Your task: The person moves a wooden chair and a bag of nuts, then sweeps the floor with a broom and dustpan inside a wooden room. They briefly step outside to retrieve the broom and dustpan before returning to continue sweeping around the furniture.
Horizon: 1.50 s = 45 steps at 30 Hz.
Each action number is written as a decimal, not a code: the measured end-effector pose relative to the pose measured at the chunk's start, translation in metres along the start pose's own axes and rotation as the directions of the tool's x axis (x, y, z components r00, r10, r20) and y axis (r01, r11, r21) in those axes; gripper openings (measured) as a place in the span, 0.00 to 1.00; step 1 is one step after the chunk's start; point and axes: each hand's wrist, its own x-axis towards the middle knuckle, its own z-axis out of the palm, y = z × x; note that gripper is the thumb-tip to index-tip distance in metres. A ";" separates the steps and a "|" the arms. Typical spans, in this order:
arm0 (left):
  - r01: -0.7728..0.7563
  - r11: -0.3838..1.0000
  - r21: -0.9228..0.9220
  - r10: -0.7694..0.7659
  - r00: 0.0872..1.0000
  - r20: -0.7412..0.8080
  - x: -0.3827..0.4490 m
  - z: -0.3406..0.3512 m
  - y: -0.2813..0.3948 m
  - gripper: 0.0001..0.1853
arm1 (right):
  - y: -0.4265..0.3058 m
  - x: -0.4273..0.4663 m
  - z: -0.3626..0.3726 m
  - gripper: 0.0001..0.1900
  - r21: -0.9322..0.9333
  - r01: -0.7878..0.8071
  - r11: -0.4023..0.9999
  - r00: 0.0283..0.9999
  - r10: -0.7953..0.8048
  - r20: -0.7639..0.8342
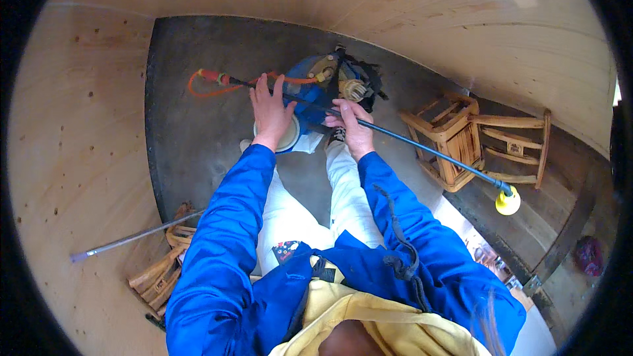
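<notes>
A long dark spray wand (420, 147) runs slantwise across the view, from an orange-red handle (213, 76) at the left to a yellow nozzle cup (508, 201) at the right. My right hand (355, 126) holds the wand's shaft between thumb and fingers. Near the handle end, my left hand (271, 106) lies against the shaft with its fingers spread; whether it grips is not clear. An orange hose (296, 80) loops from the handle to a blue backpack sprayer tank (309, 94) on the floor. Beside the tank's black straps sits a ribbed cream cap (352, 90).
Wooden chairs stand or lie at the right (452, 143) and lower left (160, 277). A pale pole (133, 238) slants by the left wooden panel (74, 133). Another panel (445, 24) borders the far side. A purple-red bundle (588, 255) lies at the far right.
</notes>
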 end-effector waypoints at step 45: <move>0.778 -0.222 -0.587 -0.671 0.315 0.671 -0.079 0.059 -0.093 0.54 | -0.038 0.090 -0.018 0.08 -0.033 -0.031 0.999 0.949 0.019 -0.314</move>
